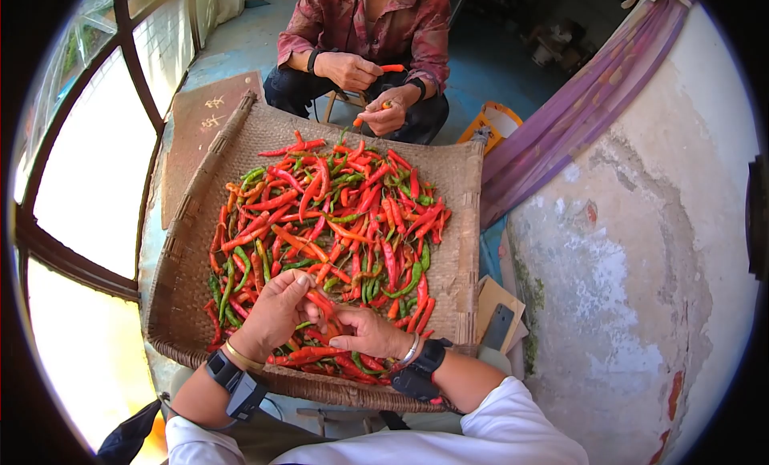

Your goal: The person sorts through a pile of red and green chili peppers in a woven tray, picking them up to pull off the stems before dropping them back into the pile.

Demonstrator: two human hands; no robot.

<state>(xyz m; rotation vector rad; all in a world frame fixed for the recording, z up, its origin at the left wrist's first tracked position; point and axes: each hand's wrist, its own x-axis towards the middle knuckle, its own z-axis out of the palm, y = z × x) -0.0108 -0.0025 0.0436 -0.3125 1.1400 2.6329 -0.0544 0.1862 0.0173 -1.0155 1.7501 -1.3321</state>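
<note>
A large woven tray [460,193] holds a broad heap of red and green chili peppers [308,185]. Over the near part of the heap, my left hand [280,309] pinches a red pepper [322,301] between thumb and fingers. My right hand [364,333] is beside it, its fingers closed at the lower end of the same pepper. Both hands are close together. More red peppers lie just under them, near the tray's front edge.
Across the tray sits a person [368,32] holding red peppers in both hands. Windows line the left side. At the right are a purple curtain [585,88], a yellow container [498,122], a phone [498,325] on a board and a worn wall [633,265].
</note>
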